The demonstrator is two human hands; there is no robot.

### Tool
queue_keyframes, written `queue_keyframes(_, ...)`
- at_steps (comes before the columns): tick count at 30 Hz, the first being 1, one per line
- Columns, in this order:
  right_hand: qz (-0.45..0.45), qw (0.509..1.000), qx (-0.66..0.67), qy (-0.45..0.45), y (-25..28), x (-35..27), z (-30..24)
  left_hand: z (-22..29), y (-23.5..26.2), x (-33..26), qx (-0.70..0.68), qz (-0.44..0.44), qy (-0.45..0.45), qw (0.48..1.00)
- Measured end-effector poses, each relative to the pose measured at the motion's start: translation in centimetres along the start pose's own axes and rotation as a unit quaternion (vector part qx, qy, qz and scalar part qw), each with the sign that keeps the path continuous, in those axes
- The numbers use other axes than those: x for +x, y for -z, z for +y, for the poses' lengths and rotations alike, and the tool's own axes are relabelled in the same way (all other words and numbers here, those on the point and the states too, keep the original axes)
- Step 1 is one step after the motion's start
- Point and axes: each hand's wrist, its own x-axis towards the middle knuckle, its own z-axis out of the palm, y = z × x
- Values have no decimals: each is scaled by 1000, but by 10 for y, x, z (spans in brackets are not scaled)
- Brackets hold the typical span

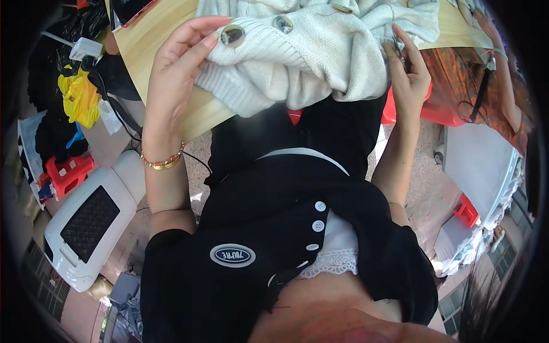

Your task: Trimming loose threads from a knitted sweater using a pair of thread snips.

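Black shirt (229, 211) nearest camera; beyond it, pale knit sweater (337, 54) lies bunched across the table (134, 57)'s near edge, long axis roughly left-right, buttoned band (257, 37) pointing at the left hand (180, 60). Left thumb and forefinger pinch that band beside a button (232, 35); right hand (410, 80), fingertips slightly parted, holds a small dark tool (399, 52), kind unclear. Best to hold band flat, tool clear of yarn.

We can pass over the bare table (136, 64) left of the left hand (178, 64), but the bunched sweater (320, 57) fills the way across to the right hand (409, 83).
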Motion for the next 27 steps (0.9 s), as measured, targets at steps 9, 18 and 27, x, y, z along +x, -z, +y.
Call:
queue_keyframes(9, 101, 991, -21, 87, 45, 25, -20, 38, 38, 9, 206, 99, -214, 950)
queue_keyframes(18, 100, 990, 102, 17, 37, 57, -39, 83, 50, 9, 344, 166, -364, 850)
queue_keyframes(27, -247, 964, -53, 85, 13, -20, -56, 1, 78, 17, 457, 134, -211, 854)
